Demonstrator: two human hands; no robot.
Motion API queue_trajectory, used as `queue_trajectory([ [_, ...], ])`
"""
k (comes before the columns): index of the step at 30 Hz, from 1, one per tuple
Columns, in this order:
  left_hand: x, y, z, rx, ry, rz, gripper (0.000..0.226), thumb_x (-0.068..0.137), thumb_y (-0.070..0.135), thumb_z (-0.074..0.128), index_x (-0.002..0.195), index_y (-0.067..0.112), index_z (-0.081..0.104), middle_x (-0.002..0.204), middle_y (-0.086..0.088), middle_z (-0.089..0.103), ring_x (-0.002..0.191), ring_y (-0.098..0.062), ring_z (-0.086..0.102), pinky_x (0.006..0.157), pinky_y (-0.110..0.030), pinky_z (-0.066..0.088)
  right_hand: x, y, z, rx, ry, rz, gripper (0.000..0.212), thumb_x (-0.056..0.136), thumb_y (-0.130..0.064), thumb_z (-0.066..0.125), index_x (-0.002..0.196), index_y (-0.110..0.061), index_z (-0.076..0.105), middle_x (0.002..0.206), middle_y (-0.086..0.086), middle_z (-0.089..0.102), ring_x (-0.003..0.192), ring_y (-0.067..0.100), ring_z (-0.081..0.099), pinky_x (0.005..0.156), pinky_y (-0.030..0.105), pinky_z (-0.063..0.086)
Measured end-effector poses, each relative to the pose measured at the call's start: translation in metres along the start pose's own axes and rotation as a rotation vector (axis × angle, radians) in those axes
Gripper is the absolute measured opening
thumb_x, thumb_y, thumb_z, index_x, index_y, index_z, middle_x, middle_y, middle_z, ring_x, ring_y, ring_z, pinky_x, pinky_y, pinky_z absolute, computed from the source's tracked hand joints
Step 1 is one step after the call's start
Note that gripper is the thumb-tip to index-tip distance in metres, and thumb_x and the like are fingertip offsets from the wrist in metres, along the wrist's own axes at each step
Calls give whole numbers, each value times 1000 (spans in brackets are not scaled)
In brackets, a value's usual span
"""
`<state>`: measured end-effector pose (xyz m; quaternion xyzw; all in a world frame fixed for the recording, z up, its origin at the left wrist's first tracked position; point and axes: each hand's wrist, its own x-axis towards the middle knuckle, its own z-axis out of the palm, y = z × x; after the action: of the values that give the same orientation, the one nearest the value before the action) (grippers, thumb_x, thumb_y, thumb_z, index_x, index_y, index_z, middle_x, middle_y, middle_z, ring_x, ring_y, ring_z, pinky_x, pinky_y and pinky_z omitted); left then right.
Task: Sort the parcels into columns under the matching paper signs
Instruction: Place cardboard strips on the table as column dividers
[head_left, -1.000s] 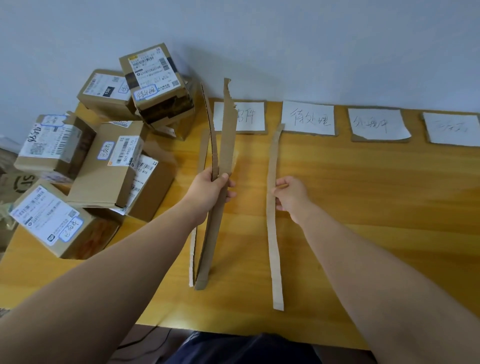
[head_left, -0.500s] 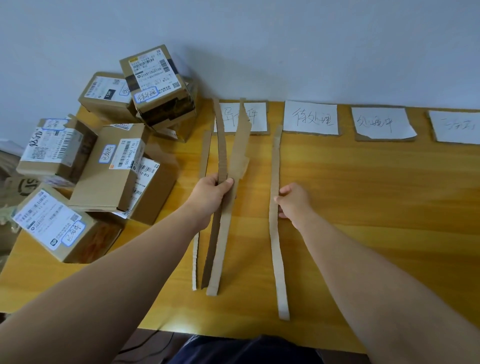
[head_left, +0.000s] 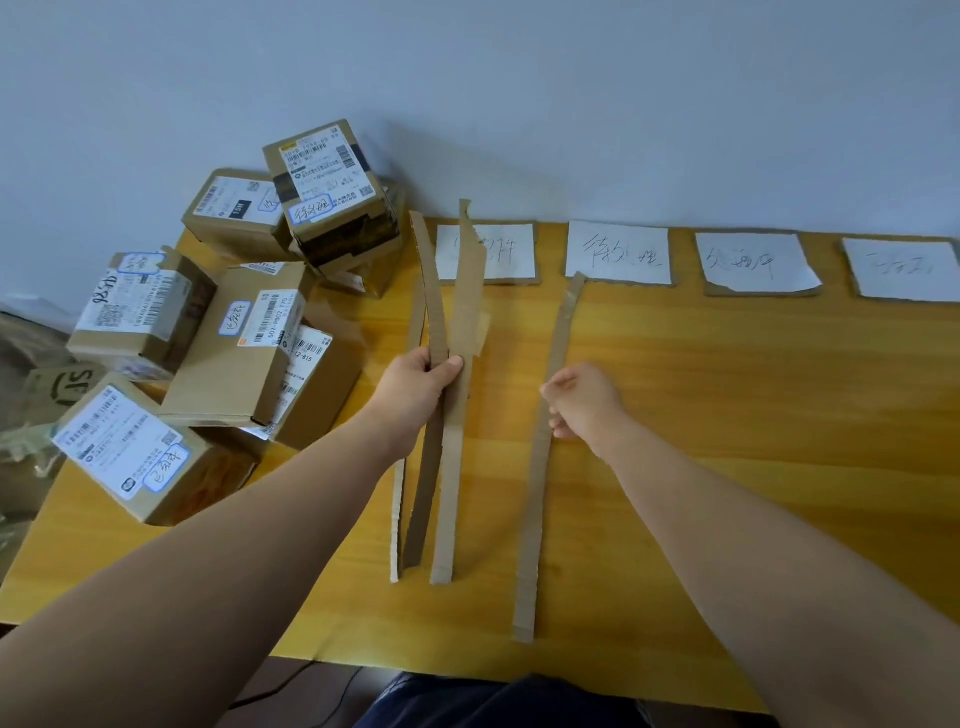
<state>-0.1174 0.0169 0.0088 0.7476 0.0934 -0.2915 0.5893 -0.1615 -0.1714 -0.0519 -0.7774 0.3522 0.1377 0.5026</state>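
**A:** Quick pass. Hands?

**B:** The left hand (head_left: 418, 384) grips the held strips (head_left: 467, 291) at mid-length, thumb across the front and fingers wrapped behind. Their near ends are down on the table (head_left: 753, 426). Their far ends are tilted up over the leftmost sign (head_left: 514, 254). A thin strip at the left of the bundle may or may not be in the grip, can't tell.

**A:** Right?

**B:** The right hand (head_left: 587, 405) has curled fingers, tips against the right edge of the laid strip (head_left: 535, 519). Pinching or just nudging, can't tell.

**A:** Task objects?

**B:** The parcels (head_left: 234, 358) are heaped at the far left, against the wall (head_left: 467, 104), none in a column yet. The paper signs (head_left: 618, 253), four of them, sit in a row along the far edge.

**A:** So what stage?

**B:** My read is lane set-up, with the strips serving as dividers. Sorting isn't started.

**A:** Key relation?

**B:** Long axis. Every strip runs near to far, and the laid strip's far end points at the gap between the first two signs. The next gap lies to the right of both hands. The bundle is left of the laid strip, so a strip has to cross over it while keeping that near-far line. The right hand is nearer that gap. The left hand is nearer the parcels.

**A:** Risk?

**B:** Probably knocking the laid strip askew.
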Motion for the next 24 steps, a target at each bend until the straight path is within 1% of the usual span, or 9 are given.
queue_trajectory([
  [2, -3, 13, 2, 12, 9, 34, 21, 96, 24, 54, 111, 11, 62, 92, -6, 66, 93, -24, 62, 93, -41, 51, -13, -16, -9, 142, -116, -22, 22, 97, -29, 55, 109, -11, 57, 86, 9, 61, 65, 20, 62, 62, 34, 59],
  [4, -7, 29, 7, 19, 25, 70, 25, 95, 26, 56, 114, 10, 62, 95, -5, 66, 97, -24, 62, 95, -42, 50, -29, -34, -21, 217, -221, -74, 27, 98, -33, 52, 108, -10, 60, 87, 9, 62, 67, 19, 62, 64, 32, 59],
  [7, -12, 50, 18, 25, 0, 127, 23, 94, 26, 58, 110, 11, 64, 99, -5, 69, 98, -24, 64, 93, -40, 50, -49, -56, -36, 298, -268, -166, 29, 98, -37, 52, 105, -11, 64, 87, 8, 65, 70, 17, 64, 62, 28, 58],
  [9, -16, 59, 29, 40, -34, 156, 21, 93, 26, 60, 107, 10, 66, 99, -8, 70, 96, -26, 65, 89, -38, 52, -59, -64, -45, 360, -249, -216, 27, 96, -37, 55, 104, -12, 64, 86, 6, 66, 71, 16, 65, 60, 27, 57],
  [13, -22, 62, 55, 58, -112, 188, 19, 93, 24, 60, 103, 9, 68, 97, -13, 72, 94, -32, 67, 87, -46, 55, -70, -61, -64, 379, -143, -273, 21, 94, -27, 60, 106, -9, 63, 85, 4, 65, 71, 15, 64, 61, 28, 58],
  [16, -24, 59, 77, 58, -161, 178, 23, 95, 23, 57, 105, 5, 68, 99, -17, 71, 90, -32, 66, 90, -49, 54, -71, -50, -80, 379, -86, -286, 3, 95, -17, 60, 92, -15, 59, 82, 1, 63, 68, 13, 62, 63, 29, 58],
  [18, -26, 56, 93, 45, -180, 165, 28, 99, 23, 51, 107, 1, 65, 97, -19, 68, 85, -29, 62, 87, -45, 55, -70, -40, -92, 380, -50, -265, 6, 95, -14, 59, 90, -15, 58, 80, -1, 64, 66, 11, 61, 60, 26, 57],
  [21, -32, 56, 113, 31, -133, 135, 31, 102, 25, 43, 108, 1, 61, 89, -11, 59, 76, -21, 58, 70, -30, 55, -63, -22, -113, 378, 2, -210, 8, 96, -14, 58, 102, -9, 59, 89, 5, 64, 67, 13, 60, 55, 24, 54],
  [24, -34, 53, 129, 2, -99, 75, 30, 103, 25, 39, 105, 3, 60, 84, -8, 51, 68, -18, 53, 66, -30, 51, -56, 0, -140, 359, 32, -153, 10, 96, -13, 56, 104, -7, 59, 91, 6, 64, 67, 14, 61, 54, 23, 53],
])
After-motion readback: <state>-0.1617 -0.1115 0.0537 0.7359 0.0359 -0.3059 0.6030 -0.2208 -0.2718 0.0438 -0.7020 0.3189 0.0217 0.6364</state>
